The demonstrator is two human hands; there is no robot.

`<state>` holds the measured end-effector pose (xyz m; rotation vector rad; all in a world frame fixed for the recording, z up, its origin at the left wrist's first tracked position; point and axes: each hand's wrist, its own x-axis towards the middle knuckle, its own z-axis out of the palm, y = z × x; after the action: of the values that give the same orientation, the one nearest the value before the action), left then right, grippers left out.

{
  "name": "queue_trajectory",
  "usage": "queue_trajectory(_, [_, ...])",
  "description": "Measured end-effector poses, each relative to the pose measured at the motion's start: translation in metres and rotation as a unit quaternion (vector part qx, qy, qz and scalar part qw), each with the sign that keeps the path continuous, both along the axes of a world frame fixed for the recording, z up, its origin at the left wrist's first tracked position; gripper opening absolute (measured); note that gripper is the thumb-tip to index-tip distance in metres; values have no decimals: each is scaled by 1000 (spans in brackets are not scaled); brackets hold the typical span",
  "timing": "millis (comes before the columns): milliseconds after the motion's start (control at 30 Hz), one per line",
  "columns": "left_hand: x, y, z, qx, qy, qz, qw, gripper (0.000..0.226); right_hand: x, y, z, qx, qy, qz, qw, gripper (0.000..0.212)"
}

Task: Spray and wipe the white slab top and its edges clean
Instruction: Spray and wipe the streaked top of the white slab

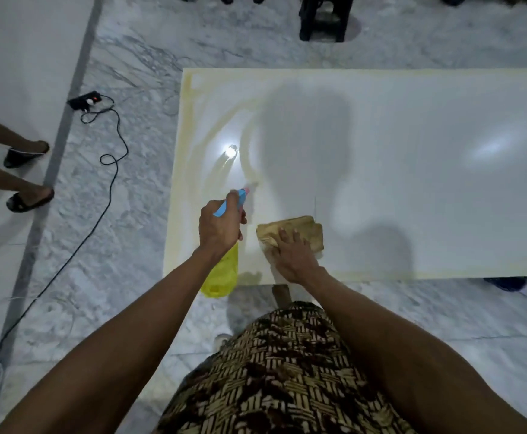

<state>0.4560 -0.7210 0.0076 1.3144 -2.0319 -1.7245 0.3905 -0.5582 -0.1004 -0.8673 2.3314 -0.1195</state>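
Yellow spray bottle [221, 274] in left hand [219, 228], liquid level unclear.

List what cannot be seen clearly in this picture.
- White slab top, head view: right end cut off by the frame edge.
- Yellow spray bottle: neck and trigger hidden by the left hand.
- Tan folded cloth: near part hidden under the right hand.
- Spray mist: not discernible.

Grey-veined marble floor [136, 261], black power strip [85, 100], dark stool [324, 17].
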Motion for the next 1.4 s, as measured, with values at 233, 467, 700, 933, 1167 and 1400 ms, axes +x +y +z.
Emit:
queue_trajectory(233, [50, 23, 19, -12, 28, -5, 1000, 42, 42, 1, 46, -98, -182, -169, 964, 68])
queue_trajectory(467, [62, 19, 54, -75, 81, -18, 994, 41, 25, -1, 102, -428, -376, -416, 709, 42])
queue_trajectory(700, [66, 0, 85, -65, 76, -54, 993, 70, 1, -12, 142, -551, -471, -442, 529, 65])
queue_trajectory(933, [74, -13, 99, -59, 79, -56, 994, 53, 8, -40, 152, -559, -538, -419, 471, 66])
queue_trajectory(1167, [84, -20, 103, -79, 62, -40, 994, 54, 10, -65, 165, -543, -528, -409, 508, 68])
queue_trajectory(1400, [89, -28, 109, -104, 18, -36, 994, 76, 11, -78, 170, -532, -523, -389, 541, 67])
